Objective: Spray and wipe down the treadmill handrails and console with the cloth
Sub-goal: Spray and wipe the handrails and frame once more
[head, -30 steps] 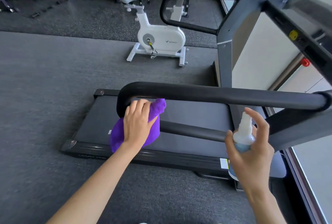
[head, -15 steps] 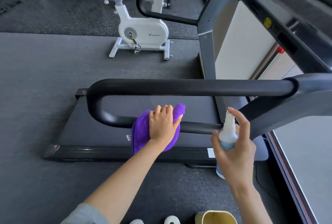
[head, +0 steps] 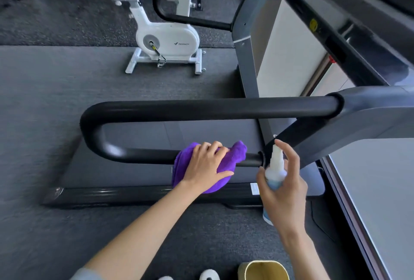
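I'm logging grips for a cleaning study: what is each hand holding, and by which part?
The left hand grips the purple cloth by its bunched middle, wrapped over the lower handrail. The right hand holds the spray bottle around its body, forefinger over the nozzle.

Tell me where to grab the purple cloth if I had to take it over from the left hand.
Take the purple cloth by its free bunched end sticking out right of the left hand, coming from above the lower handrail bar; the rest is under the palm or draped below.
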Action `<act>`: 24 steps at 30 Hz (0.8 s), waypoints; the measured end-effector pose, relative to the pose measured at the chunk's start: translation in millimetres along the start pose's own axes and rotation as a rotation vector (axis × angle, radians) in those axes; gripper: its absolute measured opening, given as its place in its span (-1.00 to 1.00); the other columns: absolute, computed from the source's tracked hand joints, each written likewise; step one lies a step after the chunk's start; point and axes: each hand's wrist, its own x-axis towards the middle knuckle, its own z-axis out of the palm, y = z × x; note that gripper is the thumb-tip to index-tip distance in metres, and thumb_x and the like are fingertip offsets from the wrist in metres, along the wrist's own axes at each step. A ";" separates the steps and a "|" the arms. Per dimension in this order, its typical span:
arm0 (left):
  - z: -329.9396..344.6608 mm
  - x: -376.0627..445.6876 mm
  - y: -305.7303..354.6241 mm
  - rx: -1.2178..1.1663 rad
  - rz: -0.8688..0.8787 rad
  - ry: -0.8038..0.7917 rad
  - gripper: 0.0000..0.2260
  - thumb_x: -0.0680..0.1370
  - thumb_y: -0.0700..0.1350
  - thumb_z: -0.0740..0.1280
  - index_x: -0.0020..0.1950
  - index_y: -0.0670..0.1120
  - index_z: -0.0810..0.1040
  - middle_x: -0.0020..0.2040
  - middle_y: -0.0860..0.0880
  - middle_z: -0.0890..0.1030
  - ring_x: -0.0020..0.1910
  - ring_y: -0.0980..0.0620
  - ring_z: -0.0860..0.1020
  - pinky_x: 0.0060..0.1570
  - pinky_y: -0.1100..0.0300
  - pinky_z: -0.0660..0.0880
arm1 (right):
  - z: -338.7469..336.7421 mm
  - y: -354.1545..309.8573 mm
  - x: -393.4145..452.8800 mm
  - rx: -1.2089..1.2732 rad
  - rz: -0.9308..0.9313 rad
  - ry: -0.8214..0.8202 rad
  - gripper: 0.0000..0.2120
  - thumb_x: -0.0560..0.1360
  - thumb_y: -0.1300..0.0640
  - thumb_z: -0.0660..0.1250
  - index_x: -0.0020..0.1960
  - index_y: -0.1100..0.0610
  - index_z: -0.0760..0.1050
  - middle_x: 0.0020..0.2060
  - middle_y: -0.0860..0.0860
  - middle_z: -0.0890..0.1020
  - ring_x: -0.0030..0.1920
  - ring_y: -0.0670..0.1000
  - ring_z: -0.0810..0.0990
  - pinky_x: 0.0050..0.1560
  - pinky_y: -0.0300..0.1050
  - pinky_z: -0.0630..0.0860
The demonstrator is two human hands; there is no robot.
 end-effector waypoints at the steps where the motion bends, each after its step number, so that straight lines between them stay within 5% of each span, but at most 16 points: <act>1: 2.6 -1.8 4.2 0.006 -0.023 0.040 -0.49 0.46 0.26 0.32 0.28 -0.02 0.47 0.20 0.02 0.49 0.09 -0.06 0.47 0.12 0.04 0.36 | 1.2 -1.1 0.3 -0.001 -0.005 -0.001 -0.35 0.42 0.33 0.40 0.31 -0.22 0.27 -0.08 -0.26 0.49 -0.39 0.01 0.48 -0.40 -0.15 0.46; 4: 9.5 5.4 17.7 0.008 -0.082 0.152 -0.56 0.44 0.25 0.35 0.14 -0.04 0.56 0.07 0.01 0.58 -0.01 -0.07 0.53 -0.01 0.02 0.43 | 0.4 -0.6 0.3 0.001 -0.005 0.018 -0.34 0.42 0.32 0.41 0.31 -0.23 0.27 -0.08 -0.25 0.50 -0.38 0.01 0.50 -0.39 -0.15 0.47; 12: 26.1 49.6 73.9 -0.044 -0.021 0.000 -0.50 0.53 0.25 0.20 0.28 -0.10 0.43 0.16 -0.09 0.52 0.10 -0.16 0.49 0.07 -0.03 0.39 | -12.9 13.4 -1.4 -0.016 0.031 0.033 -0.36 0.41 0.29 0.43 0.31 -0.22 0.29 -0.14 -0.33 0.55 -0.35 -0.04 0.51 -0.36 -0.29 0.45; 19: -2.7 2.8 -18.1 0.005 -0.067 0.144 -0.56 0.49 0.26 0.27 0.12 -0.07 0.56 -0.02 -0.01 0.59 -0.06 -0.09 0.52 -0.04 0.05 0.42 | -7.7 9.1 -3.0 -0.028 0.029 0.028 -0.36 0.43 0.30 0.40 0.31 -0.23 0.27 -0.13 -0.24 0.52 -0.40 0.00 0.48 -0.41 -0.16 0.47; 24: -28.8 -40.3 -72.3 0.102 -0.142 0.267 -0.59 0.44 0.20 0.39 -0.02 -0.14 0.61 -0.12 -0.05 0.62 -0.17 -0.13 0.52 -0.12 0.00 0.48 | 5.0 -4.1 -11.4 -0.007 0.016 -0.009 -0.35 0.43 0.32 0.40 0.32 -0.22 0.27 -0.07 -0.37 0.51 -0.35 -0.02 0.51 -0.41 -0.17 0.48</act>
